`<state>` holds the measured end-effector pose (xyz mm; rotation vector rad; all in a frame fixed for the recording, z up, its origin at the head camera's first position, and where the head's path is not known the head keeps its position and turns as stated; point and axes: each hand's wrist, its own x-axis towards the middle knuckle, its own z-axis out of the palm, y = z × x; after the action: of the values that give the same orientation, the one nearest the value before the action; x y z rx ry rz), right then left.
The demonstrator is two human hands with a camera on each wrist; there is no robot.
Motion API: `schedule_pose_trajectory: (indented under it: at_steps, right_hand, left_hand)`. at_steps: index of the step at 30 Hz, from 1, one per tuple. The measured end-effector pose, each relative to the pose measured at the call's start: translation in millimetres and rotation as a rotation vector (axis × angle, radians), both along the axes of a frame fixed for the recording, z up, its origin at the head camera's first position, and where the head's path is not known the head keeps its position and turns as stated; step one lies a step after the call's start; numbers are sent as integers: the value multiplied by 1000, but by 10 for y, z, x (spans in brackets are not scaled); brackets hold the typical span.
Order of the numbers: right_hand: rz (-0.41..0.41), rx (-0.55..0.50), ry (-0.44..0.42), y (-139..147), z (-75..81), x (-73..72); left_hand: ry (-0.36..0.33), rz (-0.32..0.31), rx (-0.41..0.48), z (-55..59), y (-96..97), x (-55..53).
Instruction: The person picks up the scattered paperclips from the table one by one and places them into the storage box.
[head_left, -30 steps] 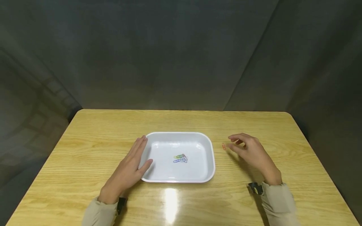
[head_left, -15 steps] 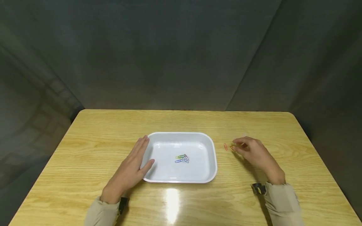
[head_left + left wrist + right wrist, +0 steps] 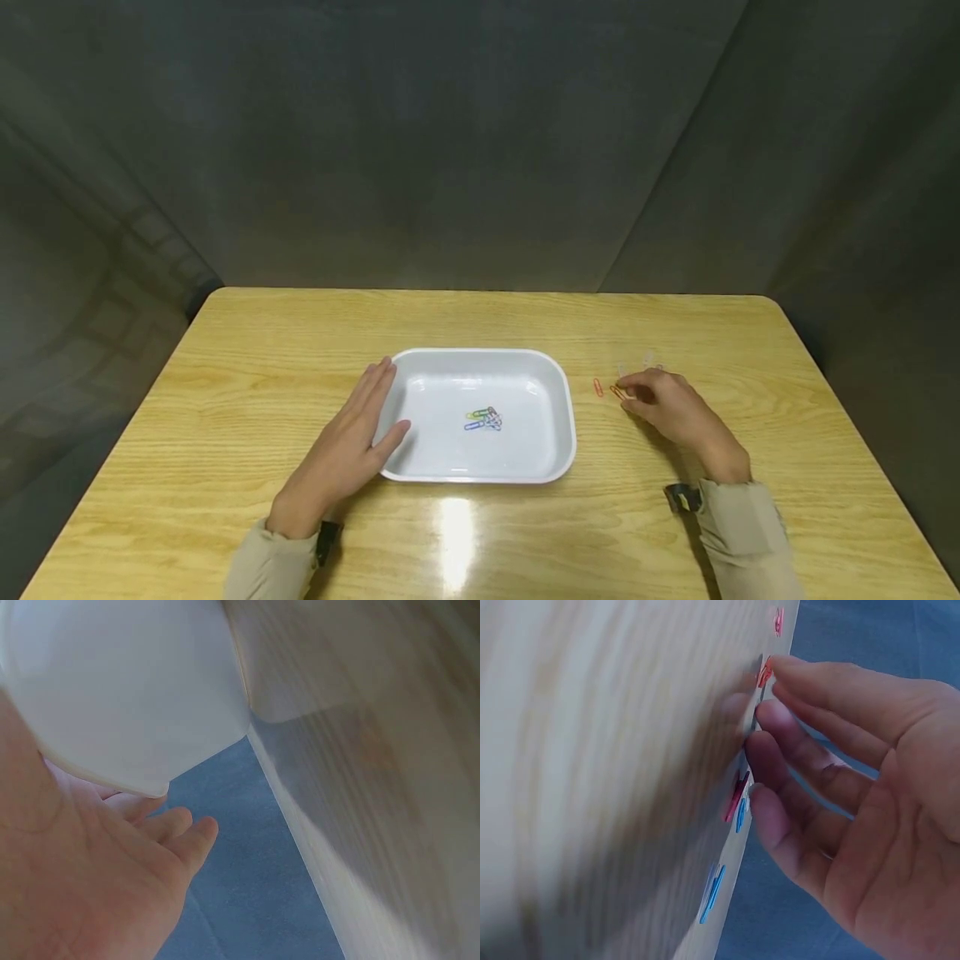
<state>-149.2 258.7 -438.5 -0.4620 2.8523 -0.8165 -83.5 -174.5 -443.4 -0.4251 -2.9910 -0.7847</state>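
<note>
A white tray (image 3: 517, 481) holds a small cluster of paper clips (image 3: 483, 419) in blue, green, yellow and other colours. My left hand (image 3: 348, 446) lies straight-fingered along the tray's left rim, thumb over the inside; in the left wrist view its fingers touch the tray's side (image 3: 127, 690). To the right of the tray my right hand (image 3: 671, 408) is low over the table, fingers bent. Its thumb and index tips are right at an orange-red paper clip (image 3: 764, 673); I cannot tell whether they pinch it. A red paper clip (image 3: 597, 387) lies between that one and the tray.
Beyond the right hand lie a few pale, faint clips (image 3: 648, 358). The right wrist view shows a dark red clip (image 3: 736, 799) and a blue clip (image 3: 712, 894) on the table near the little finger. Wooden table (image 3: 262, 350), with dark curtains (image 3: 480, 167) behind.
My right hand has moved slightly right and down toward the table, bringing the second orange-red clip into view at its fingertips. The left hand stays on the tray rim.
</note>
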Motion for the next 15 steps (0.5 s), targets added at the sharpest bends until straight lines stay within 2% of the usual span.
schedule_pose_trajectory:
  at_steps: [8,15]
  right_hand:
    - [1,-4,-47,-14,-15,-4]
    - [7,-10,-42,-38,-21,-7]
  left_hand:
    - [-8,1,-2,5,-6,1]
    - [-12,3,-3,5,-7,-2]
